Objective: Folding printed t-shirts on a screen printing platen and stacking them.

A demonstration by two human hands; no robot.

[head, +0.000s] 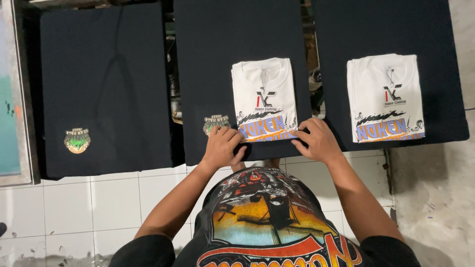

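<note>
A folded white T-shirt [263,89] with a coloured print lies on the middle black board [208,59]. My left hand [221,146] presses its near left corner, fingers curled over the edge. On the near right corner rests my right hand [316,141], fingers spread flat on the fabric. Both hands sit at the shirt's bottom edge, next to a small round green and orange print [216,123] on the black surface.
A second folded white T-shirt [385,96] lies on the right black board [440,59]. The left black board [104,74] carries another small round print [77,140]. A framed screen [10,99] stands at the far left. White floor tiles [74,207] lie below.
</note>
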